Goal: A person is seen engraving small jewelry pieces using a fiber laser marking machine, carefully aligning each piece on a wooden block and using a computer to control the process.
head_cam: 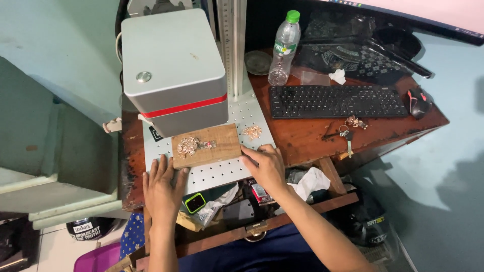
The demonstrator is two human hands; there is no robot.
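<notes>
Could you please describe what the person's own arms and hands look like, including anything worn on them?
Both the left hand and the right hand are bare: no gloves, rings, watch or bracelets show. Both forearms are uncovered as far as the picture's lower edge, with no sleeves visible. Fingernails look short and unpainted.

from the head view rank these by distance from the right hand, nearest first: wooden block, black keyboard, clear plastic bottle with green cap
1. Wooden block: touching the right hand, just to its left.
2. Black keyboard: up and to the right on the desk.
3. Clear plastic bottle with green cap: farthest, at the desk's back.
</notes>
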